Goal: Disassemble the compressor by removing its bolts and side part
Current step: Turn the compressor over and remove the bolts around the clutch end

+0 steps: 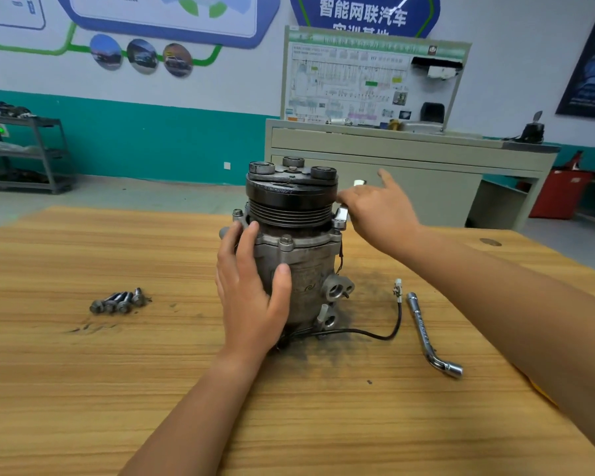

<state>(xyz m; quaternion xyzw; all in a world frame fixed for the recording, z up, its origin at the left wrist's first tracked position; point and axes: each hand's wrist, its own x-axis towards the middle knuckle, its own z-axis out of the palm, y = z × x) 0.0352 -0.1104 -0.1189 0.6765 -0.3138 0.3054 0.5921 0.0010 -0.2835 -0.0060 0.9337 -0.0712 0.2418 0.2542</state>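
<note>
Grey compressor [310,269] stands well inside table [117,372] edges, left hand [251,297] gripping it.

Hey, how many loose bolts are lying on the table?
4 bolts, lying side by side in one cluster on the table, left of the compressor. One more could hide among them.
</note>
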